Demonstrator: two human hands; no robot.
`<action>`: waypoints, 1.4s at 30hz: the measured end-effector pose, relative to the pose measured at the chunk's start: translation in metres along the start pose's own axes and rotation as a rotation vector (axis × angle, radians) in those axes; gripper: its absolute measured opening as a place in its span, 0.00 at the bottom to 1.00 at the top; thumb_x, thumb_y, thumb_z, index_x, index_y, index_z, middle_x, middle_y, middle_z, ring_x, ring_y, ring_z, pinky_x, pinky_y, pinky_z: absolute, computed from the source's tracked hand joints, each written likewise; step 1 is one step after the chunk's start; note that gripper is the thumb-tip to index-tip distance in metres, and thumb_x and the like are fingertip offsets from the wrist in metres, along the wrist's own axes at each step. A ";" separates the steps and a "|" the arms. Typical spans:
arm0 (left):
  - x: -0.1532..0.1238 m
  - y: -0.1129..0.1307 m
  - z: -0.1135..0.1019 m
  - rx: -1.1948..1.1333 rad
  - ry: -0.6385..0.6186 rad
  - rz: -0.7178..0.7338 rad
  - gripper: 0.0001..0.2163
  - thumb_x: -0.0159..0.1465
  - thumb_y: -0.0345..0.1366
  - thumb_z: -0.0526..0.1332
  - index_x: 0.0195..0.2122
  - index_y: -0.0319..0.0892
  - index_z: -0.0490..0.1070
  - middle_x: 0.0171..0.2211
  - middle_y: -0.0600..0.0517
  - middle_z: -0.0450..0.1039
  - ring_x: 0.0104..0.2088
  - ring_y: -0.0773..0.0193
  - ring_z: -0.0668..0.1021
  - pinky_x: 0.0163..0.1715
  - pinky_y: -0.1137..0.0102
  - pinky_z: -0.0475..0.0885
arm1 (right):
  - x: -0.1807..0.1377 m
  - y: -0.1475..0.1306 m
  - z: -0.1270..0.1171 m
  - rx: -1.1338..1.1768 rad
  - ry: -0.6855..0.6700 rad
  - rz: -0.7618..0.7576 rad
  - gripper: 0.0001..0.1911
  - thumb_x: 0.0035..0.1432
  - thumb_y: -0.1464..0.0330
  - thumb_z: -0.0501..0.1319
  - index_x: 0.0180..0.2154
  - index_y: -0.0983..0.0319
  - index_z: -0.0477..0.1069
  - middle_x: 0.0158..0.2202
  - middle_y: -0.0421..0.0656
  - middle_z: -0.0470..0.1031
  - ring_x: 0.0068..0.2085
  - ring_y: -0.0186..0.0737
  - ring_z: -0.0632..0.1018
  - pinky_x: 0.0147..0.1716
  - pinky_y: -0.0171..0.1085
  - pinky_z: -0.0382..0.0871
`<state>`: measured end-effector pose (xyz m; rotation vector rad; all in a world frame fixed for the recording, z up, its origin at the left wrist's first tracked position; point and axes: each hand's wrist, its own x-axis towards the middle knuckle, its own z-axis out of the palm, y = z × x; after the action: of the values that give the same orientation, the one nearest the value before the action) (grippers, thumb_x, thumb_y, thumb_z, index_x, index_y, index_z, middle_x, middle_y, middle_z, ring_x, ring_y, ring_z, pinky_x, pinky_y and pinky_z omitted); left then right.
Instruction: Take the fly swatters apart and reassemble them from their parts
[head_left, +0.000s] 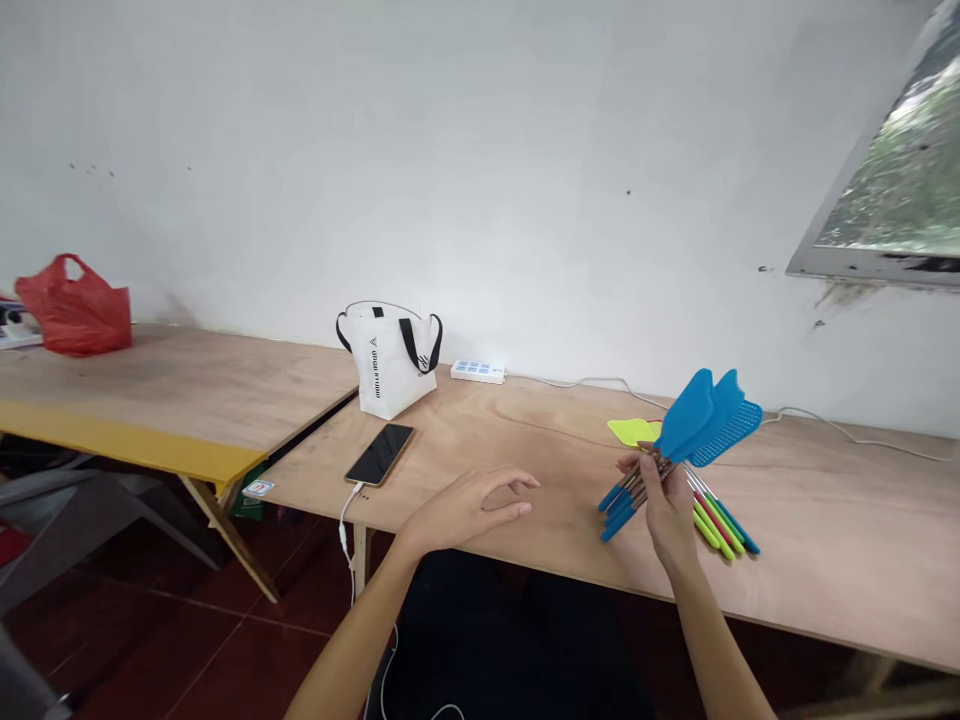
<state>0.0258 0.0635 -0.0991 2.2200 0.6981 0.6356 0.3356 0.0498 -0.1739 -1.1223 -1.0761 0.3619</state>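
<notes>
Several blue fly swatters [688, 415] are bunched in my right hand [667, 500], which is closed around their metal shafts near the heads. The heads fan up and to the right, and the blue handles point down to the left. Beneath and behind that hand, more fly swatters [716, 525] lie on the table, with green, red and blue handles. A yellow-green swatter head [631, 431] shows on the tabletop just behind the bunch. My left hand [472, 508] is held over the table's front part with its fingers apart, and nothing is in it.
On the wooden table [840, 520] are a phone [380, 454] with a white cable and a white tote bag [390, 365]. A power strip [478, 372] sits by the wall, its cord running right. Another table [172, 390] on the left bears a red plastic bag [79, 310].
</notes>
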 end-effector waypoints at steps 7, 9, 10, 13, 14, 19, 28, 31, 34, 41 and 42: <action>-0.001 0.003 -0.001 0.025 -0.019 0.001 0.15 0.72 0.45 0.58 0.56 0.49 0.72 0.58 0.52 0.74 0.59 0.59 0.74 0.62 0.62 0.66 | 0.000 -0.020 -0.009 -0.086 0.033 -0.025 0.24 0.65 0.46 0.58 0.44 0.60 0.74 0.37 0.45 0.80 0.41 0.44 0.80 0.43 0.42 0.72; -0.001 0.003 -0.001 0.021 -0.013 0.000 0.15 0.72 0.45 0.58 0.56 0.49 0.72 0.58 0.52 0.74 0.59 0.59 0.74 0.63 0.62 0.66 | -0.002 -0.025 -0.010 -0.096 0.027 -0.029 0.23 0.67 0.47 0.56 0.43 0.59 0.74 0.35 0.44 0.80 0.40 0.43 0.80 0.43 0.42 0.72; -0.001 0.004 -0.001 0.016 -0.009 -0.003 0.15 0.72 0.45 0.58 0.56 0.49 0.72 0.58 0.52 0.74 0.59 0.59 0.73 0.63 0.62 0.65 | -0.002 -0.028 -0.010 -0.086 0.013 -0.021 0.23 0.67 0.46 0.56 0.44 0.59 0.74 0.35 0.44 0.80 0.39 0.43 0.80 0.42 0.42 0.72; -0.002 0.004 -0.001 -0.020 -0.003 -0.006 0.16 0.71 0.46 0.59 0.56 0.49 0.73 0.57 0.51 0.74 0.58 0.59 0.74 0.62 0.62 0.66 | -0.006 -0.033 -0.008 -0.050 -0.035 0.009 0.23 0.67 0.46 0.56 0.44 0.58 0.73 0.34 0.43 0.79 0.37 0.42 0.80 0.39 0.41 0.74; -0.002 0.004 0.000 -0.038 -0.008 -0.001 0.16 0.71 0.46 0.59 0.56 0.49 0.73 0.56 0.51 0.75 0.58 0.59 0.74 0.62 0.63 0.67 | -0.007 -0.033 -0.006 -0.046 -0.047 0.016 0.23 0.67 0.46 0.56 0.43 0.58 0.73 0.34 0.43 0.79 0.37 0.42 0.80 0.39 0.41 0.74; -0.001 0.004 0.000 -0.094 -0.019 0.023 0.15 0.71 0.46 0.60 0.55 0.48 0.73 0.55 0.51 0.76 0.56 0.60 0.75 0.62 0.63 0.67 | -0.006 -0.031 -0.003 -0.048 -0.055 0.006 0.24 0.66 0.45 0.56 0.45 0.58 0.73 0.35 0.44 0.79 0.38 0.43 0.81 0.39 0.41 0.73; -0.001 0.007 -0.001 -0.104 -0.025 0.004 0.15 0.71 0.46 0.60 0.55 0.48 0.73 0.55 0.51 0.75 0.56 0.60 0.75 0.61 0.64 0.68 | 0.004 -0.032 -0.018 0.015 0.035 0.080 0.27 0.63 0.43 0.59 0.43 0.60 0.73 0.32 0.44 0.79 0.34 0.43 0.80 0.34 0.39 0.73; -0.001 0.007 -0.002 -0.110 -0.025 0.011 0.15 0.71 0.46 0.60 0.55 0.48 0.73 0.55 0.50 0.75 0.56 0.60 0.75 0.61 0.63 0.68 | 0.008 -0.033 -0.024 0.112 0.062 0.120 0.26 0.61 0.44 0.62 0.43 0.59 0.73 0.33 0.42 0.79 0.35 0.42 0.80 0.35 0.39 0.73; -0.002 0.008 -0.004 -0.121 -0.017 0.020 0.15 0.71 0.45 0.60 0.55 0.48 0.73 0.55 0.51 0.76 0.56 0.60 0.76 0.61 0.64 0.68 | 0.011 -0.033 -0.029 0.187 0.082 0.167 0.25 0.59 0.45 0.65 0.42 0.59 0.74 0.32 0.41 0.78 0.34 0.41 0.80 0.36 0.39 0.74; -0.003 0.007 -0.005 -0.134 -0.007 0.025 0.14 0.71 0.45 0.60 0.54 0.48 0.74 0.54 0.51 0.76 0.56 0.61 0.76 0.61 0.64 0.68 | 0.014 -0.033 -0.033 0.362 0.156 0.202 0.22 0.58 0.47 0.67 0.40 0.58 0.72 0.31 0.38 0.77 0.35 0.39 0.79 0.47 0.44 0.74; -0.002 0.006 -0.004 -0.135 -0.008 0.024 0.14 0.71 0.45 0.60 0.54 0.48 0.73 0.54 0.51 0.76 0.56 0.61 0.76 0.61 0.64 0.68 | 0.014 -0.034 -0.032 0.387 0.164 0.212 0.21 0.59 0.48 0.66 0.40 0.58 0.72 0.31 0.38 0.77 0.35 0.38 0.78 0.48 0.44 0.74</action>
<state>0.0233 0.0609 -0.0927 2.1081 0.6071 0.6661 0.3603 0.0275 -0.1388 -0.9009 -0.7054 0.6068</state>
